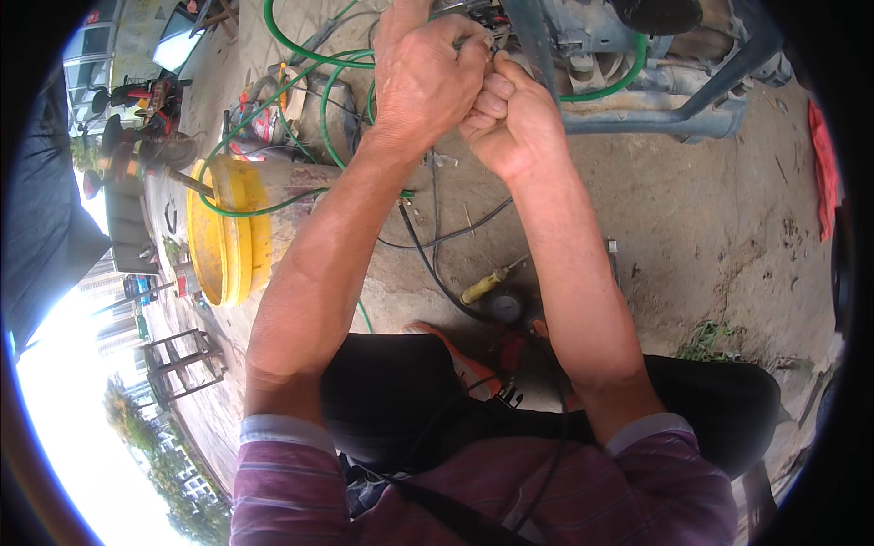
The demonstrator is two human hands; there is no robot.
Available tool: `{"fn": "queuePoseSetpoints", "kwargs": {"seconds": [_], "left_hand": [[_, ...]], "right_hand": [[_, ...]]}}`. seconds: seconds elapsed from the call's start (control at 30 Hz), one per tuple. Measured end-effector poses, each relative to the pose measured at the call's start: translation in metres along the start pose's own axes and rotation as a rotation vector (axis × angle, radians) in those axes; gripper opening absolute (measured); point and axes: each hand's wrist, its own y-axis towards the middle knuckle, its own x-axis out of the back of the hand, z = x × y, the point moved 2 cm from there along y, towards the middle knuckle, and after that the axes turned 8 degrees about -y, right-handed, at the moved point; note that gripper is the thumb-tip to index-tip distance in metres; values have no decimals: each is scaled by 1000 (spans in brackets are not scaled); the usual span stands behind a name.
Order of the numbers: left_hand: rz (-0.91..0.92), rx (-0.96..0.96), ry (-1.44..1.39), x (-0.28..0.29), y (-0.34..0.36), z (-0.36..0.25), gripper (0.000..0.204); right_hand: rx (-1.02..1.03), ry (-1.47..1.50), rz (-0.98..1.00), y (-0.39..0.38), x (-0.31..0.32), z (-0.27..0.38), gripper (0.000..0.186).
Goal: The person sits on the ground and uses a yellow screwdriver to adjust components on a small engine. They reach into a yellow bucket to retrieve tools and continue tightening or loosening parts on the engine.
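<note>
My left hand [426, 80] and my right hand [514, 123] meet at the top of the head view, beside the blue-grey metal frame [533, 41] of a machine. Both have their fingers curled and pinched together at a small dark part, mostly hidden by the fingers, so I cannot tell its kind. A green hose [332, 114] loops down to the left of my left wrist. Another stretch of green hose [628, 77] curves along the machine on the right.
A yellow bucket [241, 232] lies tipped at the left. On the ground between my forearms are a yellow-handled screwdriver [482, 286], a round gauge [506, 306] and a black hose [428, 259]. A red cloth [823, 173] hangs at the far right.
</note>
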Motion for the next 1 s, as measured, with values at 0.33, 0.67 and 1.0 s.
{"fn": "queuePoseSetpoints", "kwargs": {"seconds": [0.33, 0.67, 1.0], "left_hand": [[-54, 262, 157, -21, 2, -14, 23], [-26, 205, 96, -19, 1, 4, 25], [38, 230, 15, -8, -5, 2, 19]], "right_hand": [[63, -7, -41, -8, -6, -1, 24], [21, -58, -32, -6, 6, 0, 29], [143, 50, -46, -5, -4, -9, 15]]}}
